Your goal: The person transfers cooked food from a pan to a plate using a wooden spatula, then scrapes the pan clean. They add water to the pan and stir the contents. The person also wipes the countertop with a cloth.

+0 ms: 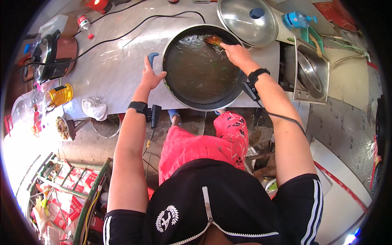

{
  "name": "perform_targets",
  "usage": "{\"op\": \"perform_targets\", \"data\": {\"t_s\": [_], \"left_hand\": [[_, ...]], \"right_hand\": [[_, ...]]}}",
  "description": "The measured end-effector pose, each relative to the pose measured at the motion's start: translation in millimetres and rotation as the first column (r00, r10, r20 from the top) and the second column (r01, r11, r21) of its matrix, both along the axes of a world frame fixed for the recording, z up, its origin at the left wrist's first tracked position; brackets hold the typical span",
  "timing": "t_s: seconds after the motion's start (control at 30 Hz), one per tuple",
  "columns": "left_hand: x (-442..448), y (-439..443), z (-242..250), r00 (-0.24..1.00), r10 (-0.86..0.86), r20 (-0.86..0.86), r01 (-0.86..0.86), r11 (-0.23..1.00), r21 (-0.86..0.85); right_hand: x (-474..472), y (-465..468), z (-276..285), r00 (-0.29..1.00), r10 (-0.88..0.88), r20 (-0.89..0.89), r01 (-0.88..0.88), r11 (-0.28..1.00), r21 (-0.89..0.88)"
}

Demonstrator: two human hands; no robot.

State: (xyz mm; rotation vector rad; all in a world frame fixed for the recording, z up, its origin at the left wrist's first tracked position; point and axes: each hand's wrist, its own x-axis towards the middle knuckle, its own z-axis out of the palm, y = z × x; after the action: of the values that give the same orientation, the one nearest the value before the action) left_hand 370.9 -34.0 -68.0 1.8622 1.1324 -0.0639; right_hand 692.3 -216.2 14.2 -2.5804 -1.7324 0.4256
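Note:
A large round dark pan (202,70) with liquid and green bits in it stands at the metal counter's front edge. My right hand (237,55) is closed on a reddish-brown scrubbing tool (213,39), whose exact kind I cannot tell, inside the pan's upper right part. Some whitish foam lies beside it. At the pan's left side, my left hand (151,75) has its thumb against the rim and its fingers by the blue handle (152,58); the fingertips' hold is partly unclear. A glass lid with a dark knob (248,21) lies behind the pan.
A steel sink (321,92) holding a metal bowl is at right, with a blue pump bottle (295,20) behind. At left are an electric cooker (65,50), an oil bottle (62,94) and a white cloth (94,107). A black cable (134,29) crosses the counter.

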Motion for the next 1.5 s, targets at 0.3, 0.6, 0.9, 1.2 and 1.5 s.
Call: {"op": "perform_targets", "data": {"t_s": [0.3, 0.6, 0.9, 1.2, 1.5], "left_hand": [[-1.3, 2.2, -8.2, 0.999, 0.008, 0.036, -0.009, 1.000, 0.007], [1.9, 1.6, -4.4, 1.000, 0.013, -0.004, -0.013, 1.000, -0.028], [4.9, -3.8, -1.9, 0.999, 0.036, -0.023, -0.034, 0.996, 0.082], [3.5, 1.6, 1.6, 0.999, -0.010, -0.032, 0.010, 1.000, 0.012], [1.8, 2.8, 19.0, 0.985, 0.131, 0.108, -0.087, 0.937, -0.339]], "right_hand": [[-82.9, 49.2, -11.4, 0.966, 0.214, -0.147, -0.217, 0.976, -0.004], [-131.0, -84.2, 17.6, 0.967, 0.069, -0.245, -0.101, 0.987, -0.123], [-116.7, -45.4, 6.8, 0.978, -0.114, -0.172, 0.105, 0.992, -0.065], [-119.5, 31.3, -27.1, 0.904, -0.134, -0.407, 0.289, 0.892, 0.347], [-194.5, -37.0, 13.0, -0.493, -0.343, -0.800, 0.324, 0.781, -0.534]]}}
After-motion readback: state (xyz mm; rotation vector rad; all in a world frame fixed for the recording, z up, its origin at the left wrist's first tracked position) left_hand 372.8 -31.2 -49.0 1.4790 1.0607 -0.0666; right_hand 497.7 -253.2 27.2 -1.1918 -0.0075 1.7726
